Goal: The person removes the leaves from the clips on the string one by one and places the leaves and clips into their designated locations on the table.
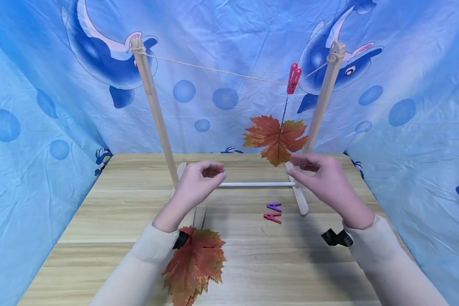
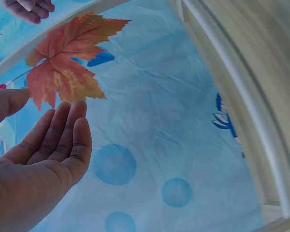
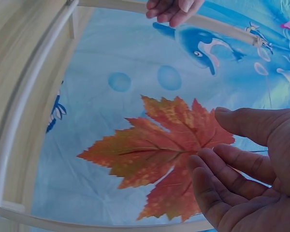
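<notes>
1. Lying closest is a pile of orange leaves point(image 1: 210, 255) on the wooden surface point(image 1: 252, 276). Only the head view shows this pile.
2. Past it sit a red clip point(image 1: 272, 218) and a purple clip point(image 1: 274, 207), side by side. Only the head view shows these two as well.
3. Next come the left hand point(image 1: 200, 182) and the right hand point(image 1: 321, 178), up in the air. Both have softly bent fingers, thumbs apart from them, and hold nothing. The wrist views show the palm sides better.
4. Behind the hands, a white rod point(image 1: 256, 184) runs low between two wooden posts point(image 1: 153, 102).
5. The hanging leaf point(image 1: 277, 140) is just beside the right fingertips; I can't tell if they touch. The head view shows its whole stem, pinched by a pink-red peg point(image 1: 293, 80) on the string point(image 1: 214, 68).
6. Farthest back is a blue cloth point(image 1: 229, 38) with dolphins.
</notes>
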A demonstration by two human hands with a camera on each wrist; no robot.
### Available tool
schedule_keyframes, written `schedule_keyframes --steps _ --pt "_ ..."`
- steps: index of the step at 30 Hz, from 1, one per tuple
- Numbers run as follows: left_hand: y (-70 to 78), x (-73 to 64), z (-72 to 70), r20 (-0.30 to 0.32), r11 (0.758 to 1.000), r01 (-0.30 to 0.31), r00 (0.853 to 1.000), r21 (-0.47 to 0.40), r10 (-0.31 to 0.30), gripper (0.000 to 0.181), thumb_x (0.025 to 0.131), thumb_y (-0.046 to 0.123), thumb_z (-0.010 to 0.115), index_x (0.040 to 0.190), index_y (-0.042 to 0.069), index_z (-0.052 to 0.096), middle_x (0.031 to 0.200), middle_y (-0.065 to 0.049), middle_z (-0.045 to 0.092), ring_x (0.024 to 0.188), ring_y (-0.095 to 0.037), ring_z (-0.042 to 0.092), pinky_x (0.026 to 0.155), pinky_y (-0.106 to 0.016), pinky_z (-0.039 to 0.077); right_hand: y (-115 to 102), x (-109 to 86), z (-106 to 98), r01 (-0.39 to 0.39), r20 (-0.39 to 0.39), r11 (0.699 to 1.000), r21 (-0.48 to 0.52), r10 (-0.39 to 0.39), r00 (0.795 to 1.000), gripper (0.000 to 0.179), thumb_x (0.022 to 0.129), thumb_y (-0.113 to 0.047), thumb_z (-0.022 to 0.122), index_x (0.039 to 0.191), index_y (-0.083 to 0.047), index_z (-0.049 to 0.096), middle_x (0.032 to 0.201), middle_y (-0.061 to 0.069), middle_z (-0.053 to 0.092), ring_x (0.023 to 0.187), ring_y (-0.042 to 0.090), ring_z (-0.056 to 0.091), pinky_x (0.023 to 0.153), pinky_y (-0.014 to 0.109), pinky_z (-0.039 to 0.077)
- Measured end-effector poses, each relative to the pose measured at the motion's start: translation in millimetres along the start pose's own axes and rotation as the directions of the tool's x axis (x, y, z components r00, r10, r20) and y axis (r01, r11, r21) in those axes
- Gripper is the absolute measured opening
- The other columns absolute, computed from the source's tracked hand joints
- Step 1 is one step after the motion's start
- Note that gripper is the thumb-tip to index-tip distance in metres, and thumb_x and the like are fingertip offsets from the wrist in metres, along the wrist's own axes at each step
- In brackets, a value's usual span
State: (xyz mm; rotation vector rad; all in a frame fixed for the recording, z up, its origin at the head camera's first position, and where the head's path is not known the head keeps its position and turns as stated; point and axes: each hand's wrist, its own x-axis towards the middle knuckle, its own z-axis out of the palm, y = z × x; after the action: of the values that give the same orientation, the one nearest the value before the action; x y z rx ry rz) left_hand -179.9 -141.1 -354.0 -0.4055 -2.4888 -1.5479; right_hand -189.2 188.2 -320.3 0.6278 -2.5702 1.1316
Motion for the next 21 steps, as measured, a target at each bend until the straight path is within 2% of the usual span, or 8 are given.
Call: schedule_keyframes --steps 7,10,15,21 --pt "18.3 13.2 -2.0 -0.012 0.999 -0.042 0.999 -0.002 0.042 0.019 0.095 0.017 0.075 0.111 0.007 0.076 0.100 0.000 0.073 0.091 -0.015 0.067 0.081 -0.037 0.054 -15 10.1 -12 -0.029 -0.017 0.999 0.030 0.029 0.999 0.036 0.092 -0.024 0.080 0.122 -0.006 0.074 0.116 0.011 0.072 0.103 0.028 0.069 0.085 0.045 0.056" --pt "25.4 18.7 -1.4 -0.016 0.998 -0.069 0.998 -0.010 0.068 0.019 0.095 0.016 0.074 0.111 0.007 0.076 0.101 0.000 0.073 0.091 -0.015 0.067 0.081 -0.036 0.054 -22 14.0 -18 -0.035 -0.031 0.999 0.035 0.036 0.999 0.036 0.091 -0.025 0.080 0.122 -0.007 0.074 0.115 0.010 0.072 0.102 0.024 0.069 0.084 0.039 0.057" --pt "35.4 26.5 3.0 -0.020 0.996 -0.091 0.996 -0.021 0.090 0.021 0.096 0.018 0.074 0.114 0.008 0.075 0.103 0.001 0.072 0.092 -0.014 0.067 0.083 -0.035 0.054 -27 21.8 -28 0.000 -0.067 0.999 0.045 0.003 0.998 0.035 0.092 -0.023 0.079 0.122 -0.006 0.073 0.113 0.009 0.072 0.099 0.019 0.069 0.078 0.020 0.054" --pt "43.5 34.2 11.6 -0.035 0.993 -0.110 0.993 -0.040 0.109 0.021 0.095 0.017 0.074 0.113 0.007 0.075 0.101 0.001 0.073 0.091 -0.013 0.067 0.081 -0.034 0.054 -33 32.3 -39 0.072 -0.118 0.996 0.046 -0.066 0.991 0.033 0.093 -0.018 0.078 0.123 -0.005 0.073 0.110 0.009 0.073 0.095 0.015 0.068 0.081 0.018 0.052"
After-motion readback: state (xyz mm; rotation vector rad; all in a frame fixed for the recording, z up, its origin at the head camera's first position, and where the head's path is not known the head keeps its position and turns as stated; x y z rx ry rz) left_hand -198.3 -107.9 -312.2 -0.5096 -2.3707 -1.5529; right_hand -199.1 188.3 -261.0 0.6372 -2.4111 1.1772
